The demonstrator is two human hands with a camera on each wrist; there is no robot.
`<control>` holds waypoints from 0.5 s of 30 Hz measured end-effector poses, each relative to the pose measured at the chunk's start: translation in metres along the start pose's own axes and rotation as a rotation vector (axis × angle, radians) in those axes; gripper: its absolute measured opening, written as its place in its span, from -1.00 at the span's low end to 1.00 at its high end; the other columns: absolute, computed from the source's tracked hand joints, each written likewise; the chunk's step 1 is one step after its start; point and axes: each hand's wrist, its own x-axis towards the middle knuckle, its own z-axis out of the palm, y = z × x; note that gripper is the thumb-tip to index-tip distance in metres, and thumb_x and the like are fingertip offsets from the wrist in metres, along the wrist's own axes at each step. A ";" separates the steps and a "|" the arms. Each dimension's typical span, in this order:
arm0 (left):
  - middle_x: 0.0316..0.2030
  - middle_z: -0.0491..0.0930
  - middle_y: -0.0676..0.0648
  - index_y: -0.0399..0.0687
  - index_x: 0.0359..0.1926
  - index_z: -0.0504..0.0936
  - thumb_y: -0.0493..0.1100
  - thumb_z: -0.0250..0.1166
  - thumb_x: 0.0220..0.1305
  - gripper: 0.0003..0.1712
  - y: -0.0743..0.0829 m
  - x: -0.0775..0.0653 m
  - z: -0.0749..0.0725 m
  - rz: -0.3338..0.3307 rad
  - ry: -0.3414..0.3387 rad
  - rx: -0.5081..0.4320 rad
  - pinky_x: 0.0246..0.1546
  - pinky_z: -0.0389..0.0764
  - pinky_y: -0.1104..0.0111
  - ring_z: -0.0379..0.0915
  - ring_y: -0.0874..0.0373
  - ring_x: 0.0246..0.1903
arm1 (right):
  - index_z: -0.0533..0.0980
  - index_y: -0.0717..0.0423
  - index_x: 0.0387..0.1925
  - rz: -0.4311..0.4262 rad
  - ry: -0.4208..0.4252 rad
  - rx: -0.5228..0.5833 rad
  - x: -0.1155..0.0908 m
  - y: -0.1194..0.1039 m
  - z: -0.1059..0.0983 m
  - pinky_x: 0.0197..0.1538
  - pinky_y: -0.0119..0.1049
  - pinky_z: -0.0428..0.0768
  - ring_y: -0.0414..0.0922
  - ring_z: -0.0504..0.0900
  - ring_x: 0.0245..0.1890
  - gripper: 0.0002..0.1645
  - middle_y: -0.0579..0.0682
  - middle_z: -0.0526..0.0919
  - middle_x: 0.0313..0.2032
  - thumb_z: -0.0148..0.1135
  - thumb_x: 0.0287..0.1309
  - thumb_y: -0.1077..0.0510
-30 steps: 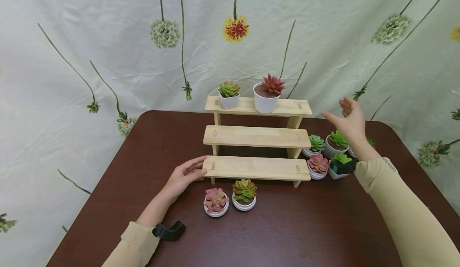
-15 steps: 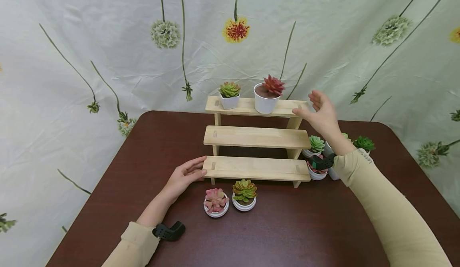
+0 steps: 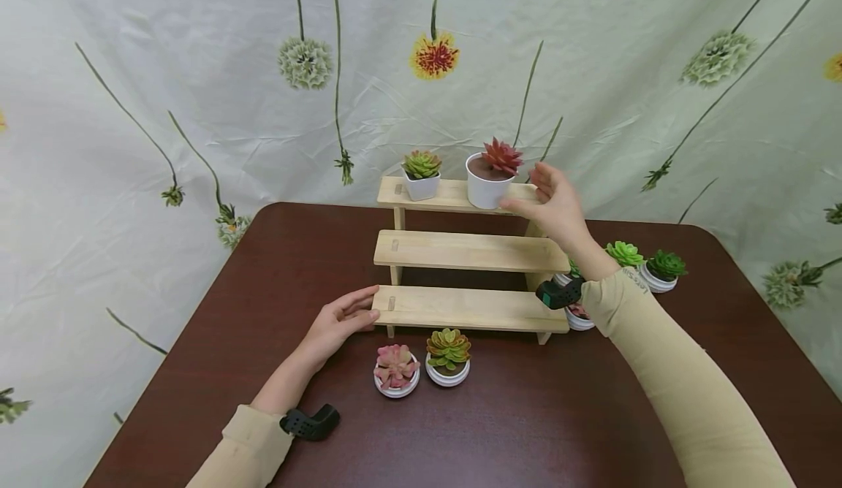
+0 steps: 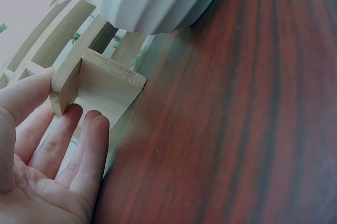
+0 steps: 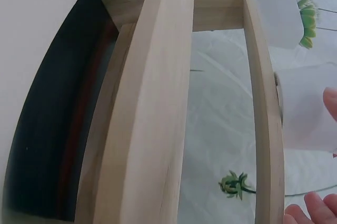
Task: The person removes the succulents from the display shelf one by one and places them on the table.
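Observation:
A three-step wooden stand [image 3: 470,307] stands on the dark table. My left hand [image 3: 335,323] pinches the left end of its lowest step; in the left wrist view the thumb [image 4: 31,95] lies on the board's edge, with fingers on the other side. On the top step sit a small white pot with a green succulent [image 3: 422,185] and a larger white pot with a red succulent [image 3: 487,192]. My right hand [image 3: 555,207] is at the larger pot's right side, thumb and fingers spread apart. In the right wrist view, the thumb overlaps this pot [image 5: 305,105].
In front of the stand are a pink potted succulent [image 3: 396,371] and a yellow-green one [image 3: 448,356]. Several more, including a dark green one [image 3: 664,269], stand to the right, partly hidden by my right arm. A flower-print cloth [image 3: 197,71] hangs behind the table.
My right hand has moved left from above the plants at the right, across the stand's right end, to the red succulent's pot. The left hand stays at the lowest step.

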 end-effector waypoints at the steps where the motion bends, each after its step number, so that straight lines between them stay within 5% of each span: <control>1: 0.18 0.38 -0.33 -0.24 0.27 0.36 -0.23 0.28 0.24 -0.41 0.000 0.000 0.000 -0.001 0.000 0.000 -0.12 0.60 0.28 0.53 0.19 -0.08 | 0.06 0.24 0.38 -0.002 -0.005 0.014 0.001 -0.001 0.002 0.33 -0.24 0.20 0.02 0.22 0.31 0.07 0.18 0.23 0.31 0.46 -0.05 0.09; 15: 0.18 0.38 -0.33 -0.22 0.28 0.36 -0.22 0.28 0.24 -0.40 -0.001 0.000 0.000 -0.003 0.000 -0.002 -0.12 0.60 0.28 0.53 0.18 -0.07 | 0.04 0.21 0.37 -0.006 0.019 0.217 0.012 -0.005 0.029 0.26 -0.26 0.31 -0.04 0.32 0.23 0.06 0.17 0.31 0.24 0.46 -0.08 0.24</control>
